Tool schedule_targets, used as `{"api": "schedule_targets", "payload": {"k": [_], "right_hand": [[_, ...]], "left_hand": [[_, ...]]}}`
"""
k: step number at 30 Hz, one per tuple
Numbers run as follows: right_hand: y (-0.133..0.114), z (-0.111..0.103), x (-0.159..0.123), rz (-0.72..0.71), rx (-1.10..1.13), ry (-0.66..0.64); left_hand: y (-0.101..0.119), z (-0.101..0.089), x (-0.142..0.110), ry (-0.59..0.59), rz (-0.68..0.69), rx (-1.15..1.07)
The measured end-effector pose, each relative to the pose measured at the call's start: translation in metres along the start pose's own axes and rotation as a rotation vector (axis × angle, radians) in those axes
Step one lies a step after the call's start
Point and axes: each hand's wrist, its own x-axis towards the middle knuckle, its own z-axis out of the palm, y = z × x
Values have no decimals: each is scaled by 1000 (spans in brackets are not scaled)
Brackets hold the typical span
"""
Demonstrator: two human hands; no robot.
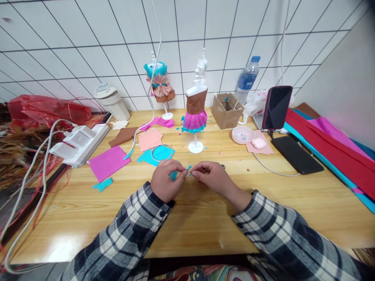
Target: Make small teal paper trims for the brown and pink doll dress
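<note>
My left hand (168, 179) is closed in a pinch on a small strip of blue crepe paper (189, 168), and more blue paper shows under its palm. Close beside it, my right hand (212, 177) pinches with thumb and forefinger at what looks like a tiny blue bit of the same paper. Just beyond the hands stands a small white dress form (195, 146) on a round base. It wears a brown wrapped top (197, 102) and a gathered magenta skirt (195, 121) with a ragged blue hem. A ring (162, 159) lies on a blue sheet (148, 156).
A second dressed form (164, 93) stands behind, left. Magenta paper (108, 163) and a white power strip (88, 146) lie left. Rightward are a cardboard box (225, 117), a pink dish (243, 136) of beads, an upright phone (277, 109), a black phone (297, 154) and crepe rolls (328, 144).
</note>
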Motion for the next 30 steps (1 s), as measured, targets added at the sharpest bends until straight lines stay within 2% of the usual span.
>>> {"api": "schedule_targets", "payload": {"k": [5, 9, 16, 30], "right_hand": [[-2, -1, -1, 45, 212, -84], [-2, 1, -3, 11, 212, -72], [-1, 6, -4, 89, 322, -98], [6, 9, 0, 93, 354, -94]], "left_hand": [[-2, 1, 0, 6, -7, -13], [-2, 2, 0, -14, -20, -25], [0, 2, -1, -26, -13, -30], [3, 3, -2, -10, 18, -1]]}}
